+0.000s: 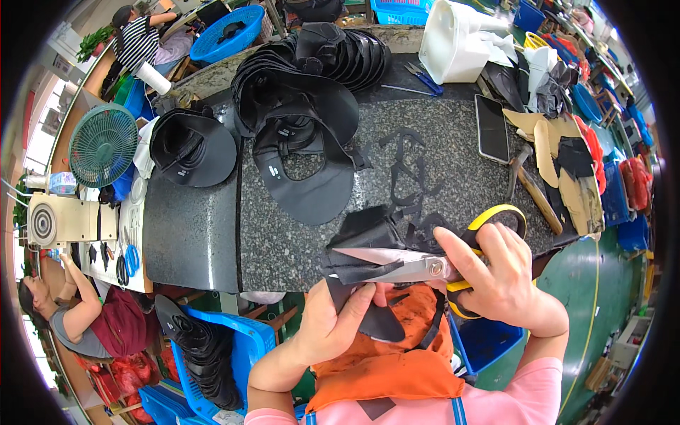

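step: trimming black piece (365,232), judged | piece: held over slab (275,251)'s near edge, at scissors (419,267)' parted blades | L hand (327,324): thumb and fingers pinching piece's near side | R hand (499,278): fingers curled through handles, index extended near pivot | next calls for: steady piece, left fingertips clear, blades closed along cut line

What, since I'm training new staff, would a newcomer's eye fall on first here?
Probably the yellow-handled scissors in the right hand, open at the black material the left hand holds, near centre. Next, the orange apron at bottom centre and overlapping black shoe uppers at top.
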Demonstrator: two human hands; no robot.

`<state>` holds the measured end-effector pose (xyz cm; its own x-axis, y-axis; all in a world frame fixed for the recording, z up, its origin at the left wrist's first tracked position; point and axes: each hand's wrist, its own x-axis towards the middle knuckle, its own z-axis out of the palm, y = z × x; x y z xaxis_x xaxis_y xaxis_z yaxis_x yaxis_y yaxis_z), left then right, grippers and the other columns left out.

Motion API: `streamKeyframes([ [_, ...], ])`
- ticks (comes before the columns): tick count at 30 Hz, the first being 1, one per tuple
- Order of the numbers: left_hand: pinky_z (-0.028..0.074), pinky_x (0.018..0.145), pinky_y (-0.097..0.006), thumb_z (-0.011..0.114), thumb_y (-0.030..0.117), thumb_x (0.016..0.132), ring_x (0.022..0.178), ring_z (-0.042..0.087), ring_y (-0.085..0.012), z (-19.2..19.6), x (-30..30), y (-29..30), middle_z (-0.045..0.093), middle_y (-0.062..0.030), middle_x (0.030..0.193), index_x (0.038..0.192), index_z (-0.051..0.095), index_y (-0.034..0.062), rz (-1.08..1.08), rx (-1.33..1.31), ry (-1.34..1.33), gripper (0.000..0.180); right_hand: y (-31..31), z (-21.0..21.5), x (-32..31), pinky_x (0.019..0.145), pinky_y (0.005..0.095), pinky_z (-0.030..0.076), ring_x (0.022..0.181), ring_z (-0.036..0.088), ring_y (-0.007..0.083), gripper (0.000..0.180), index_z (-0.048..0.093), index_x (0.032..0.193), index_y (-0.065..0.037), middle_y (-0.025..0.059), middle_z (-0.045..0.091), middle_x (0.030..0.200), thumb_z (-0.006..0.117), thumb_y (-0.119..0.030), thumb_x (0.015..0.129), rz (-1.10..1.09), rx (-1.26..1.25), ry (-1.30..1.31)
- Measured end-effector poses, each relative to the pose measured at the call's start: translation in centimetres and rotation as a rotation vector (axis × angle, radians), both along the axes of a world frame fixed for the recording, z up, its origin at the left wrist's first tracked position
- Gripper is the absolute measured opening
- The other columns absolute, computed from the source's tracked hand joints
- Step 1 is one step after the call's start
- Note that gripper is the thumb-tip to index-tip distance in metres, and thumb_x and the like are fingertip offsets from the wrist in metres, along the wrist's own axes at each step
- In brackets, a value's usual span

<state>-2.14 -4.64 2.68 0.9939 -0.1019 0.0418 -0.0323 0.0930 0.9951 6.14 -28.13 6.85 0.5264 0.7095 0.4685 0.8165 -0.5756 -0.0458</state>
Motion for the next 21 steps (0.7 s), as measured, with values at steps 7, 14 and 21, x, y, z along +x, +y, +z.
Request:
streamKeyframes([
  [7, 0.054, 0.083, -0.034, 0.054, 0.007, 0.098, 0.08, 0.062, -0.0145, 0.7, 0.5, 1.0, 0.063, -0.0085, 0.095, 0.115, 0.057, -0.004, 0.029, -0.162, 0.098, 0.021, -0.2, 0.1, 1.8, 0.061, 0.0322, 0.05, 0.069, 0.06, 0.0232, 0.053, 0.064, 0.119, -0.008, 0.0067, 0.057, 0.079, 0.081, -0.015, 0.07, 0.087, 0.218, 0.67],
  [14, 0.052, 0.073, -0.026, 0.07, 0.004, 0.085, 0.077, 0.063, -0.0097, 3.2, 1.8, 3.1, 0.069, -0.0069, 0.083, 0.102, 0.068, -0.0047, -0.449, -0.224, 0.277, 0.019, 2.4, -5.4, 5.6, 0.097, 0.035, 0.044, 0.109, 0.058, 0.0202, 0.062, 0.053, 0.127, -0.004, 0.0125, 0.062, 0.12, 0.074, -0.043, 0.084, 0.403, 0.72, 1.716],
  [21, 0.052, 0.064, -0.033, 0.072, 0.0, 0.073, 0.074, 0.066, -0.0265, 0.8, 3.3, 6.6, 0.069, -0.0095, 0.082, 0.091, 0.074, 0.0049, 0.061, 0.968, -0.211, 0.019, 3.9, -4.8, 4.2, 0.083, 0.032, 0.047, 0.094, 0.059, 0.0156, 0.045, 0.056, 0.119, -0.004, 0.0083, 0.063, 0.1, 0.075, -0.013, 0.079, 0.35, 0.033, 1.476],
])
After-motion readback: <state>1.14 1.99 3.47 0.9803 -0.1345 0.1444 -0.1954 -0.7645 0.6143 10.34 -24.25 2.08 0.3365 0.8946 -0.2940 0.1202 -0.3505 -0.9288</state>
